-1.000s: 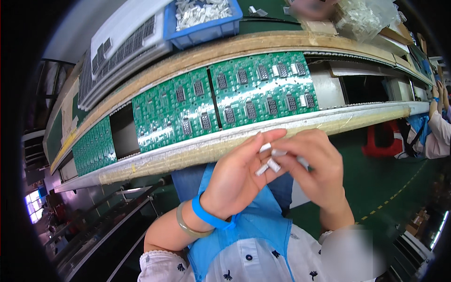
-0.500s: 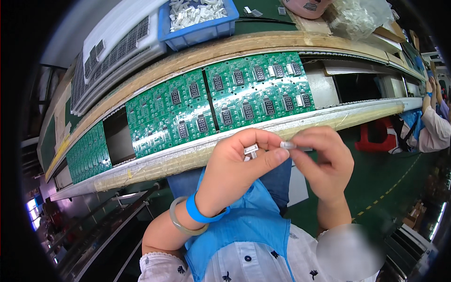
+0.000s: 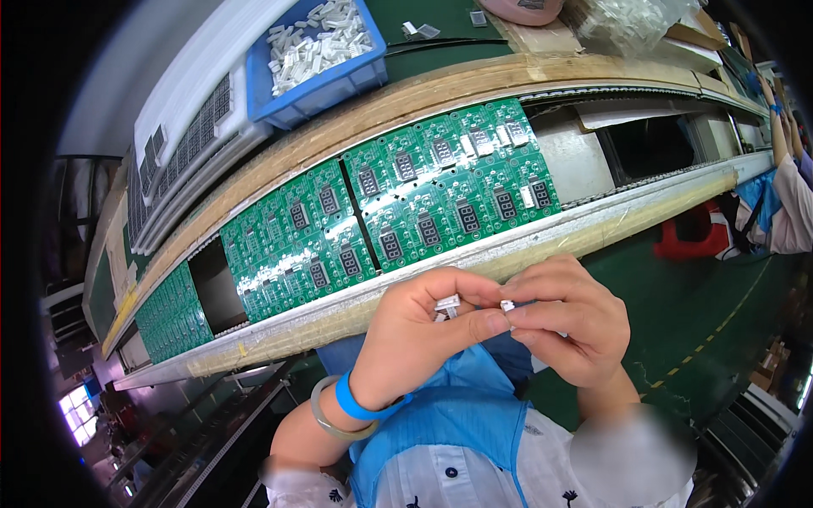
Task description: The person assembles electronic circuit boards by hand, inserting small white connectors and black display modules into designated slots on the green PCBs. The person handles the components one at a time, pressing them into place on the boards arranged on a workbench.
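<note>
Just in front of the rail, my left hand (image 3: 423,326) cups a few small white plastic connectors (image 3: 446,306) against its palm. Between its thumb and index fingertip sits another white connector (image 3: 507,306). My right hand (image 3: 576,322) pinches that same piece from the other side, its fingers covering part of it. Beyond both hands lie green circuit boards (image 3: 453,233) carrying black digit displays (image 3: 468,217). White connectors (image 3: 528,196) stand beside a few displays at the right end of the nearer board.
Behind the line stands a blue bin (image 3: 318,103) heaped with white connectors. White foam trays (image 3: 199,140) with black displays are stacked at the left. Another board (image 3: 174,313) lies further left past a gap. A person's arm (image 3: 779,127) shows at the far right.
The view has shifted, and both hands appear lower in it. My right fingers have closed in around the pinched connector, which has turned between the fingertips.
</note>
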{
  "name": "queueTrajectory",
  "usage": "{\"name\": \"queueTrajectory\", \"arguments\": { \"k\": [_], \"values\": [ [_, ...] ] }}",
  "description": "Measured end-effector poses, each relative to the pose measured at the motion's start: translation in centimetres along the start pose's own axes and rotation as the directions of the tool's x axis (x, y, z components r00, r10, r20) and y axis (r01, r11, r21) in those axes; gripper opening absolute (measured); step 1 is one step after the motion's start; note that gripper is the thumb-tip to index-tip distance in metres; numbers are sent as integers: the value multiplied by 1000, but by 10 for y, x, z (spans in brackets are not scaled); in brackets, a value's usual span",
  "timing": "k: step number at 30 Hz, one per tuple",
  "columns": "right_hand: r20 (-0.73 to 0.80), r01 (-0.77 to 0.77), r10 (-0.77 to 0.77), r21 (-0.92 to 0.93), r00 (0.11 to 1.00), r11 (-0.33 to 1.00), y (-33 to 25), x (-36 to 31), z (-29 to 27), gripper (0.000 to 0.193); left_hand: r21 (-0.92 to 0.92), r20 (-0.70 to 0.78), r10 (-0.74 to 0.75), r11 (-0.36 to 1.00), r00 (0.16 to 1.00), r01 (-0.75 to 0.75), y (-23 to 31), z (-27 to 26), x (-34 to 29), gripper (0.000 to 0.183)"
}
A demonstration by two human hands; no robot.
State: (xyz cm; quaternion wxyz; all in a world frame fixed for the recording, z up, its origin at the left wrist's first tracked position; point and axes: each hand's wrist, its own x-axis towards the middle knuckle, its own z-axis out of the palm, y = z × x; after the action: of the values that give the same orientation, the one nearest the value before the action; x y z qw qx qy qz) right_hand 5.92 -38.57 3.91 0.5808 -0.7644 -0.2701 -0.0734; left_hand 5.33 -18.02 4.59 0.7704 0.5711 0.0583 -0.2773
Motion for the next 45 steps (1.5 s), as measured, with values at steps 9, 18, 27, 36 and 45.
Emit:
{"name": "queueTrajectory", "arguments": {
  "k": [9,18,27,36,45],
  "values": [
    [21,-7,7,-14,1000,1000,5,4,-10,22,-11,49,3,1000,999,-2,17,5,3,40],
    [20,66,-65,-44,998,997,14,1,-12,24,25,-4,-35,999,999,35,19,8,6,30],
    [-62,-21,24,47,998,999,22,-2,-10,25,362,0,113,926,994,-105,22,8,11,32],
    [-205,26,-97,-324,974,946,53,12,-29,23,902,20,511,361,860,-236,36,8,43,31],
    [-256,-10,-75,-313,964,950,60,12,-26,20,944,40,517,261,855,-202,30,12,65,28]
  ]
}}
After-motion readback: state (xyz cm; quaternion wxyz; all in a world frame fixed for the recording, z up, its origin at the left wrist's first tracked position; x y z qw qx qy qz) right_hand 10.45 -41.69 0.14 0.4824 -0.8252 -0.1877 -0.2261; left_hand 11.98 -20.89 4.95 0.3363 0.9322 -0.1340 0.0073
